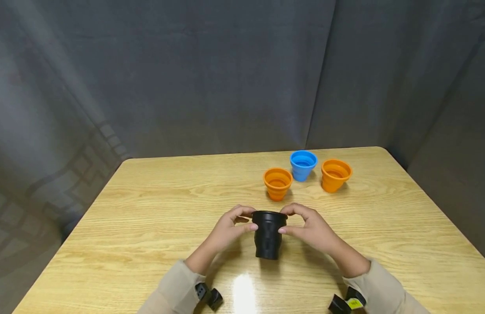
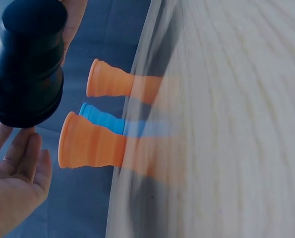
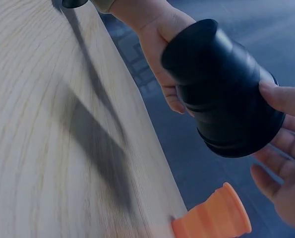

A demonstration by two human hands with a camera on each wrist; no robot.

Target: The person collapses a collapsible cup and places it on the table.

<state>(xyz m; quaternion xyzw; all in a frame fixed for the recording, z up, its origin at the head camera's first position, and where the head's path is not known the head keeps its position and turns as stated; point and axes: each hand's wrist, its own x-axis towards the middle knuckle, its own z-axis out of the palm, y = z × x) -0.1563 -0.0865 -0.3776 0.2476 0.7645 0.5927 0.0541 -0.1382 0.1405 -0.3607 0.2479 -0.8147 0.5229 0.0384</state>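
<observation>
- At the black cup (image 1: 268, 237): item upright, mouth up and base down, held clear of the table (image 1: 148, 226) beneath it.
- Left hand (image 1: 228, 226): gripping the black cup's left side close to the rim, thumb against the wall, fingers bent to the rim.
- Right hand (image 1: 311, 226): gripping the opposite side of the black cup, thumb on the wall below the rim (the two holds nearly mirror each other).
- Just beyond the black cup, slightly right: one orange cup (image 1: 278, 184), upright on the table.
- Farther beyond the black cup, more to the right: blue cup (image 1: 303, 165), upright on the table.
- Beyond the black cup, farthest right: second orange cup (image 1: 336, 175), upright, apart from the blue cup.
- Nearer than the black cup, off to its left: bright glare (image 1: 244, 293) on the tabletop.
- Nearer than the black cup, on either side: left sleeve (image 1: 173, 285) and right sleeve (image 1: 384, 288), both beige.
- Well behind the black cup: grey curtain (image 1: 211, 87).
</observation>
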